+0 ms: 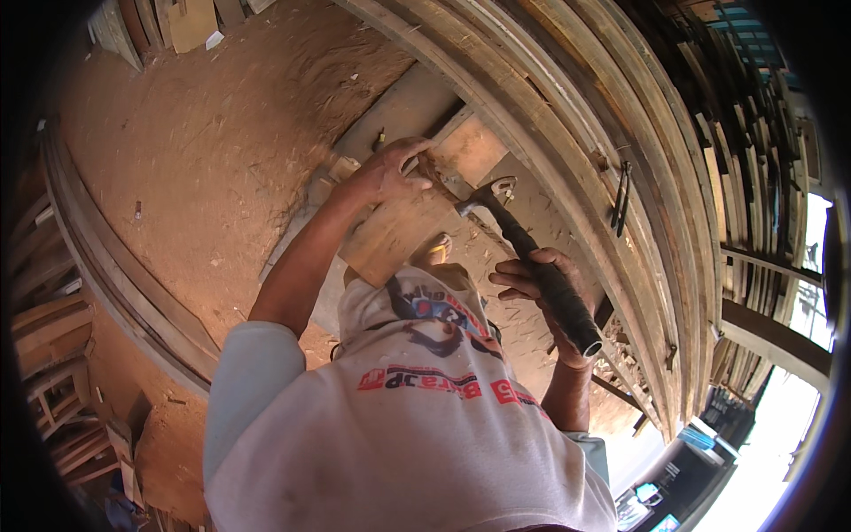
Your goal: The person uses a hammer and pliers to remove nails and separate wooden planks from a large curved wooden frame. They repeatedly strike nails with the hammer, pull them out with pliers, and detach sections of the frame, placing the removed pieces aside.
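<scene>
My right hand (560,282) holds a claw hammer (532,253) by its dark, wrapped handle, some fingers loosely off the grip. The handle's butt points back toward me, and the metal head sits just right of my left hand (390,173). Thumb and fingers of that left hand are curled together at the far end of a flat wooden board (399,235); whatever is pinched between them is too small to make out. The board lies in front of my shirt. Beside the fingers runs a narrow dark strip of wood (448,191).
Long timber planks (567,133) curve past on the right, with a dark clamp-like tool (621,199) on them. More planks (124,266) are at the left. A pale wood block (474,146) lies beyond my hands. Wood scraps litter the brown dirt ground (195,142).
</scene>
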A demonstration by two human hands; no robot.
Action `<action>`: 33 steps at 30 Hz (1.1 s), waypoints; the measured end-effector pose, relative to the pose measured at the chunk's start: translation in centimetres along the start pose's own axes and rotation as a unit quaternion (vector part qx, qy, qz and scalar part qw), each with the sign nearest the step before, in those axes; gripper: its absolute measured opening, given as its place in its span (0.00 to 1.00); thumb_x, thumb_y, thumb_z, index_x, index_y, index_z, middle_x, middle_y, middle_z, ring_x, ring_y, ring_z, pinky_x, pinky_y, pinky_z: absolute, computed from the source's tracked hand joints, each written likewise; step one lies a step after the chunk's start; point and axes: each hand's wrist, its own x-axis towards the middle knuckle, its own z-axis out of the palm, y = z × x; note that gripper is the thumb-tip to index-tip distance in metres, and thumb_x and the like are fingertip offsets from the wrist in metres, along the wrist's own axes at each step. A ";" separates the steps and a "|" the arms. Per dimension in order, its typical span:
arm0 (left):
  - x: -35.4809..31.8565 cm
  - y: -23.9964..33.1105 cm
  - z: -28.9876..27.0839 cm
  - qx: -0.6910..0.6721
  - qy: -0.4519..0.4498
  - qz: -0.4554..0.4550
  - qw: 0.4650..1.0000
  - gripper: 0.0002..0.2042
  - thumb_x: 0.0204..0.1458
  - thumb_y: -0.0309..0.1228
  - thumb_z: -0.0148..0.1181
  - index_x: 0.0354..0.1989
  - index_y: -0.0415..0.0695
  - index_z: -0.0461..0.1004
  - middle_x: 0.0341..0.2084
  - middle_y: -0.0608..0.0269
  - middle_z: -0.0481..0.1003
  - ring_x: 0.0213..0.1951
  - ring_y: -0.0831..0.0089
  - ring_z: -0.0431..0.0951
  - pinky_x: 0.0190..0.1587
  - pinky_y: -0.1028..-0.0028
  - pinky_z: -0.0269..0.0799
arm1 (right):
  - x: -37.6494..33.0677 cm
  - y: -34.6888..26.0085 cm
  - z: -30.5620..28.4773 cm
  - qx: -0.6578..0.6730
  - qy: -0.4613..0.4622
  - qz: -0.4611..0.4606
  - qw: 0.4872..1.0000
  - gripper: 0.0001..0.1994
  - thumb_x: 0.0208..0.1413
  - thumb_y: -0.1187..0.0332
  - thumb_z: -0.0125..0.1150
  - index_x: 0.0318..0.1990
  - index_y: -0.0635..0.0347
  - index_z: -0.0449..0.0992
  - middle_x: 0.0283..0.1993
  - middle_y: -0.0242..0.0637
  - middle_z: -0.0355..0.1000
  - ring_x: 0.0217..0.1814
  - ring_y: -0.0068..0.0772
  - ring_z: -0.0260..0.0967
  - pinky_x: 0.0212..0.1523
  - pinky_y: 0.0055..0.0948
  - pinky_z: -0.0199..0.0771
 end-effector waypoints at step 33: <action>2.1 -0.9 4.1 -0.008 0.057 0.022 0.998 0.48 0.29 0.49 0.85 0.59 0.35 0.70 0.54 0.40 0.73 0.59 0.45 0.72 0.62 0.54 0.69 | 24.3 -3.2 11.0 -0.342 -0.063 -0.250 0.904 0.19 0.62 0.54 0.71 0.41 0.62 0.76 0.26 0.30 0.72 0.27 0.23 0.73 0.32 0.30 0.77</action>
